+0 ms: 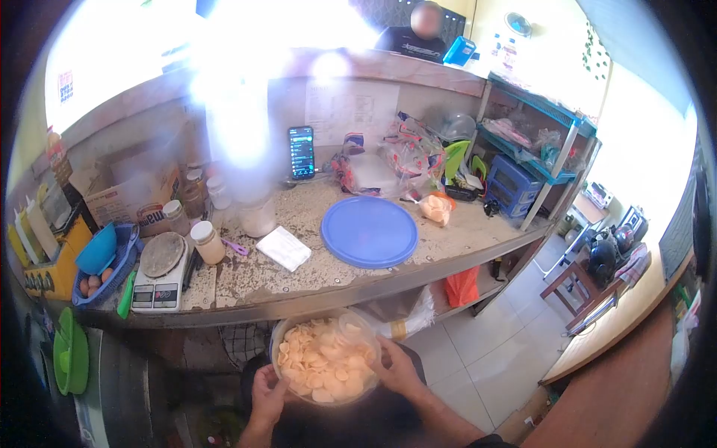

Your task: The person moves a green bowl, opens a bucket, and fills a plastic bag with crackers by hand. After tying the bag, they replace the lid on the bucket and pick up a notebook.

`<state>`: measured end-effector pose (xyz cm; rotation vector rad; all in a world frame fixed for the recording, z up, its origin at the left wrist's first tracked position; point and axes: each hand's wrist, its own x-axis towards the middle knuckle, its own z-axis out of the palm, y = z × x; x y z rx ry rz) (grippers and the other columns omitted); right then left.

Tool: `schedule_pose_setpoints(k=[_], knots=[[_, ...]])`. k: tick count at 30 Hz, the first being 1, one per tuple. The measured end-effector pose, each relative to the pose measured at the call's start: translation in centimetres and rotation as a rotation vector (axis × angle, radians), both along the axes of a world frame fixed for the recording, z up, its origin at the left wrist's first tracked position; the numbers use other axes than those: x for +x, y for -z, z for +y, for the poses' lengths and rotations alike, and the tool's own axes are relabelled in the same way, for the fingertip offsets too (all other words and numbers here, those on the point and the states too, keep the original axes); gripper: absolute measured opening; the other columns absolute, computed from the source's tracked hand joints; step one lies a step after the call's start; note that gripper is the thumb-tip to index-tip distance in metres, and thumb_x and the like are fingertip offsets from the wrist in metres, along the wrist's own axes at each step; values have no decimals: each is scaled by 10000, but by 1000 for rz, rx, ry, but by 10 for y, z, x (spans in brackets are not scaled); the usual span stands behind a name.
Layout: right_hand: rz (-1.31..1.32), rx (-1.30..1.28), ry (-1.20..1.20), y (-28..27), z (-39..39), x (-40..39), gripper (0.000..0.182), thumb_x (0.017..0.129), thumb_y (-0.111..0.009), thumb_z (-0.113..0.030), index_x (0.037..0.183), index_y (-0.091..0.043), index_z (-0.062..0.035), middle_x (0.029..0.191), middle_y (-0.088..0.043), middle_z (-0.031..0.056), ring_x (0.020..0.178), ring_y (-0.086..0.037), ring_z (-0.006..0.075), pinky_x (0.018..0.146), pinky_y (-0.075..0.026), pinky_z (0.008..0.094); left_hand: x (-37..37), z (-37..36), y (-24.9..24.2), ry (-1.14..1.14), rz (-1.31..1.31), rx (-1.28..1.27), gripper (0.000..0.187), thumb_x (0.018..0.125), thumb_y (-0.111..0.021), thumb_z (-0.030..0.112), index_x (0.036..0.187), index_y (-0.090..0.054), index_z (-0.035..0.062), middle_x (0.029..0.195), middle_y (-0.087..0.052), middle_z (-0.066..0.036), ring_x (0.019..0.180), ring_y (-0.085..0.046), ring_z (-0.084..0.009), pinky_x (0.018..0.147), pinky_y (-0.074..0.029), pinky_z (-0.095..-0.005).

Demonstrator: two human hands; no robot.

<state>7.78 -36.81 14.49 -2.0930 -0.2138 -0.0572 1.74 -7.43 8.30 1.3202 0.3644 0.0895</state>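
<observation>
A round clear tub (pixel 279 325) full of pale orange chips (pixel 325 362) rests at my lap, below the counter's front edge. My left hand (pixel 267 390) grips its left rim, fingers curled against the wall. On the opposite side my right hand (pixel 396 367) closes on the rim, thumb toward the chips. Part of a clear, see-through item shows over the chips at the upper right, too blurred to name. On the counter in front lies a flat round blue lid (pixel 370 232). A small tied bag of similar chips (pixel 436 210) sits just right of it.
The worn counter (pixel 299 280) holds a kitchen scale (pixel 158 272), a jar (pixel 207 243), a folded white cloth (pixel 284 249), an upright phone (pixel 302 153) and plastic bags (pixel 388 160). A blue basket of eggs (pixel 108 282) stands left, a shelf rack (pixel 538 142) right. A person (pixel 414 37) sits beyond.
</observation>
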Motion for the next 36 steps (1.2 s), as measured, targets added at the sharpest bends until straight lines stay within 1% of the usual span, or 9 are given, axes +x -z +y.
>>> schedule_pose_setpoints(k=[5,8,11,14,17,20,25,32,36], knots=[[58,102,-17,-10,7,-3,672,845,-699,-243,1396,-387,-17,1201,-597,198,987,-629,263,814,-513,342,6,2,2,-5,-21,24,369,902,-618,119,1206,-423,46,1094,-536,-120,870,-632,-221,629,-607,-389],[86,97,-30,2,6,0,700,843,-704,-248,1400,-368,12,1262,-560,227,1082,-604,267,844,-512,342,7,0,-9,-30,18,-30,352,914,-605,133,1207,-429,47,1085,-543,-116,870,-630,-217,656,-605,-379],[85,101,-35,18,4,5,733,835,-712,-247,1402,-347,38,1341,-497,252,1205,-537,292,946,-472,354,9,3,1,-15,-28,34,347,926,-590,134,1223,-437,40,1115,-550,-116,865,-629,-212,666,-602,-368],[23,40,-73,18,3,12,760,815,-729,-219,1405,-335,53,1392,-440,265,1308,-436,322,1082,-344,372,10,-3,-27,-19,8,22,349,930,-581,105,1244,-461,12,1174,-544,-112,931,-602,-175,752,-553,-318],[70,130,-71,16,6,19,769,802,-733,-158,1414,-319,58,1371,-468,252,1275,-473,306,1058,-370,356,14,1,-18,-16,-108,66,351,929,-581,80,1248,-475,-21,1187,-548,-107,964,-576,-137,869,-485,-278],[97,202,-83,32,9,17,774,806,-723,-136,1423,-301,61,1365,-480,241,1263,-487,284,1043,-382,345,17,-4,-29,-21,-88,-40,359,932,-572,73,1258,-466,-33,1202,-550,-112,996,-575,-144,874,-481,-276],[42,217,-121,13,23,36,745,822,-638,-18,1448,-240,60,1394,-441,202,1278,-461,252,1054,-366,346,36,-5,-21,10,-218,-29,550,913,-577,27,1407,-342,-31,1349,-482,-129,1242,-462,-207,1059,-352,-337],[24,278,-51,19,54,63,748,826,-638,-40,1443,-233,78,1400,-429,212,1275,-465,260,1057,-359,344,72,-2,-22,-41,-307,-81,563,912,-575,14,1415,-325,-24,1383,-450,-138,1277,-432,-210,1088,-316,-335],[-102,217,10,31,62,86,652,816,-657,-103,1372,-362,66,1283,-533,235,1202,-536,296,988,-424,352,94,7,-12,-42,-332,-128,545,909,-579,16,1399,-342,-18,1393,-436,-135,1276,-430,-212,1083,-321,-344]])
